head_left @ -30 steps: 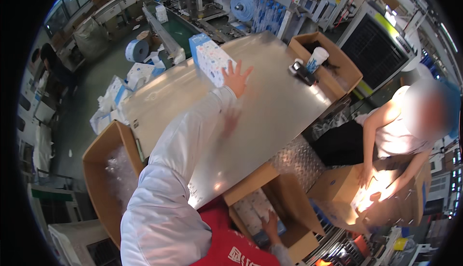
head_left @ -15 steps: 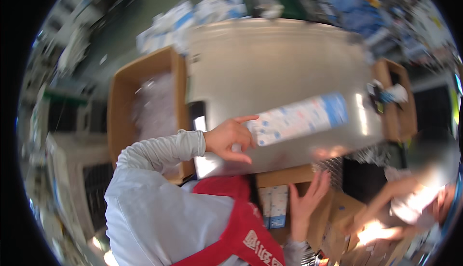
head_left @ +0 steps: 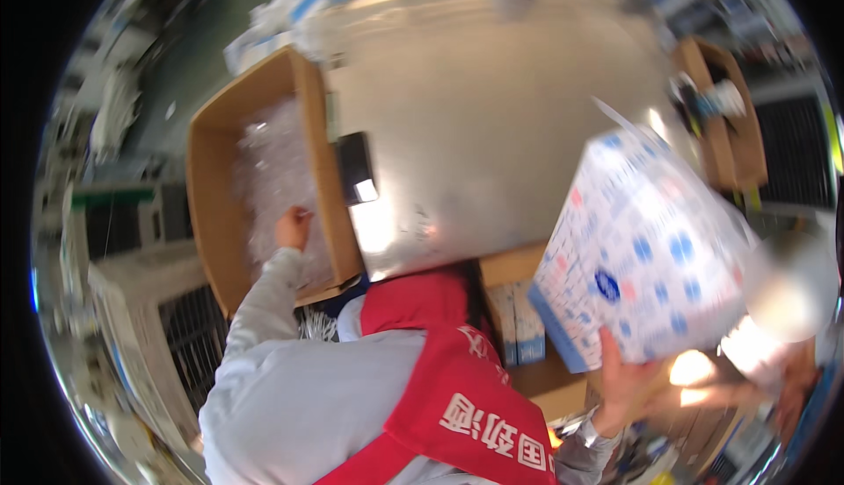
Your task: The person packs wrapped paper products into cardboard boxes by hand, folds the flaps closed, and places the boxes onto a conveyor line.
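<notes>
Holding a big white pack (head_left: 637,247) printed with blue and pink dots, the right hand (head_left: 620,379) grips its lower corner, fingers spread and pressed against the wrap, with the pack raised above the table's near right edge and tilted. The left hand (head_left: 293,226) reaches into a cardboard box (head_left: 211,195) just left of the table, down among clear plastic bags (head_left: 272,168); its fingers look curled, but whether they pinch a bag cannot be told. The risk looks plain: the pack is bulky and held by one hand at one corner, so the slick film could slide from the fingers, and the pack could tip onto the table or into the open box (head_left: 527,344) below it, where smaller packs stand. With the person's reach split between two sides, a pull on the bags could also drag loose plastic out over the box rim. The table (head_left: 492,124) is bare, shiny metal that throws back glare; a dark flat device (head_left: 354,167) lies at its left edge. Another box (head_left: 716,124) with small items stands at the far right, more packs (head_left: 290,10) lie beyond the table, and another person (head_left: 782,327) works at right.
</notes>
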Demonstrator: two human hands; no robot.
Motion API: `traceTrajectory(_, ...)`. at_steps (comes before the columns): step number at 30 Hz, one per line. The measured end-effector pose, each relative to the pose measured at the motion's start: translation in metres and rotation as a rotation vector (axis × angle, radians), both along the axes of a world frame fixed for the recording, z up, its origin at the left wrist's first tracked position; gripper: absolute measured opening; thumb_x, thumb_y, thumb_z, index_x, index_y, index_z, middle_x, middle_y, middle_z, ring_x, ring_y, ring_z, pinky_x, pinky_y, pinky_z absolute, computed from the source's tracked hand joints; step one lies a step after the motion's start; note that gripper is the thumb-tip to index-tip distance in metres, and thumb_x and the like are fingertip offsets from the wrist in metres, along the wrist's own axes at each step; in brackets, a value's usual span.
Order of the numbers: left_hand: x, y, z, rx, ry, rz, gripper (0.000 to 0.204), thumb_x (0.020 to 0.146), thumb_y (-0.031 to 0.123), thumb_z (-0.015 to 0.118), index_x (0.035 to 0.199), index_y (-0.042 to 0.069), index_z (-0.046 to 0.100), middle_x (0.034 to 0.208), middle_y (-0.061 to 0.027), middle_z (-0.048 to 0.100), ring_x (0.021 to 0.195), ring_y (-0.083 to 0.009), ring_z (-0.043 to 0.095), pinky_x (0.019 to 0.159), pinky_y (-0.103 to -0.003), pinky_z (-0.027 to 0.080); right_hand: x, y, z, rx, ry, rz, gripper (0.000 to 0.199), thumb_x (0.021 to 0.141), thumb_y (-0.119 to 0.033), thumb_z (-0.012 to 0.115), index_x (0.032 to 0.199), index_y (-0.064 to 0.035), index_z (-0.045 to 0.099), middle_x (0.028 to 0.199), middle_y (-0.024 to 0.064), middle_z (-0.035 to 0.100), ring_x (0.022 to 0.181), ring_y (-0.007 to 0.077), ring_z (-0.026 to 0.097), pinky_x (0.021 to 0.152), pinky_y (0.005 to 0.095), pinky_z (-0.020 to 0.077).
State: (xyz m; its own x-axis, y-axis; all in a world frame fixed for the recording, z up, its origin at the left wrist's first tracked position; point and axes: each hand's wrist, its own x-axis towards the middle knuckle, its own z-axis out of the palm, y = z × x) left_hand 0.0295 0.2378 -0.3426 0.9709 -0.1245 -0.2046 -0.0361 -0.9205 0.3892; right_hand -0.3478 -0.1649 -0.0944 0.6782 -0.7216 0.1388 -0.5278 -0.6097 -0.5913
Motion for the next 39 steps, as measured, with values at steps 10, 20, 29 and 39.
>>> traceTrajectory(10, 0.065, 0.036, -0.008, 0.357, -0.296, 0.072, 0.031, 0.070, 0.032, 0.071, 0.082, 0.004, 0.072, 0.079, -0.0167, 0.068, 0.087, -0.0312, 0.066, 0.079, -0.042, 0.050, -0.188, 0.071, -0.262, -0.385, 0.197, -0.328, 0.064, 0.075, -0.002, 0.062, 0.134, -0.0193, 0.044, 0.112, 0.0226, 0.046, 0.102, 0.0414, 0.046, 0.090, 0.0507, 0.0352)
traceTrajectory(20, 0.074, 0.003, 0.109, -0.064, -0.224, 0.085, 0.020, 0.082, 0.019, 0.064, 0.089, 0.000, 0.064, 0.076, -0.0076, 0.066, 0.062, -0.0172, 0.063, 0.054, -0.031, 0.052, -0.121, -0.015, -0.348, -0.139, 0.509, -0.331, 0.081, 0.075, -0.003, 0.057, 0.147, -0.0230, 0.023, 0.118, 0.0205, 0.041, 0.117, 0.0411, 0.035, 0.104, 0.0508, 0.0204)
traceTrajectory(29, -0.218, -0.271, 0.186, -0.553, 0.191, -1.120, 0.009, 0.084, 0.002, 0.063, 0.092, 0.000, 0.063, 0.081, -0.0074, 0.065, 0.075, -0.0154, 0.064, 0.069, -0.027, 0.051, -0.131, 0.053, -0.326, 0.022, 0.303, -0.529, 0.081, 0.081, -0.032, 0.059, 0.145, -0.0020, 0.019, 0.147, 0.0286, 0.011, 0.137, 0.0449, 0.005, 0.110, 0.0542, 0.0037)
traceTrajectory(39, -0.297, -0.311, 0.125, -0.208, 0.175, -1.762, 0.034, 0.083, 0.035, 0.062, 0.100, 0.007, 0.064, 0.085, -0.0142, 0.064, 0.082, -0.0330, 0.062, 0.071, -0.041, 0.051, -0.193, 0.036, -0.352, 0.896, 0.833, -0.336, 0.100, 0.079, -0.062, 0.052, 0.146, -0.0002, 0.010, 0.151, 0.0248, 0.007, 0.139, 0.0416, 0.007, 0.114, 0.0441, 0.0105)
